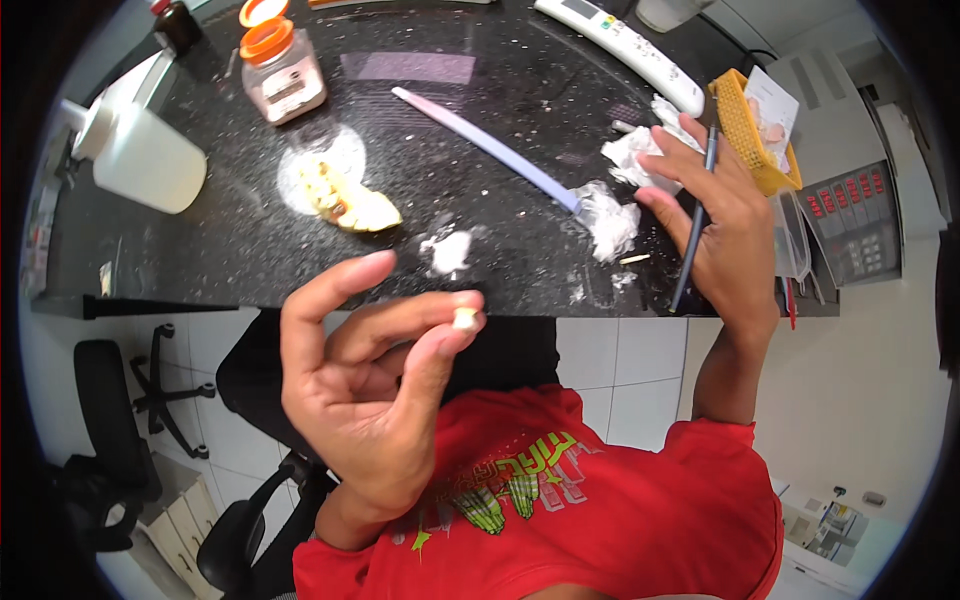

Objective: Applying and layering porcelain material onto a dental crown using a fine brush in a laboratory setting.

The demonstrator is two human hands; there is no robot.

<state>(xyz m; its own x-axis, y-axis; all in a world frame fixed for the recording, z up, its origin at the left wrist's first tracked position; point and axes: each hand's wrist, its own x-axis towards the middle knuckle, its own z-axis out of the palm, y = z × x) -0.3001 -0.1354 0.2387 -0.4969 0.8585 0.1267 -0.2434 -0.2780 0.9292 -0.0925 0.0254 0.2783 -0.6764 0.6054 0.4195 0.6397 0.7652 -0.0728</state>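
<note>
Left hand (370,400) pinches tiny tooth-like off-white piece (464,318) in thumb and forefinger tips by black countertop (525,285) edge; small pinch area, could slip and drop. Right hand (737,220) loosely spread; can't tell if slim dark tool (697,220) is gripped, might fall

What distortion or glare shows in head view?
Head view: black corners frame the fisheye circle; the chair near the left rim looks tilted; the small piece in the left hand looks washed out; a pale strip on the counter may be glare.
</note>
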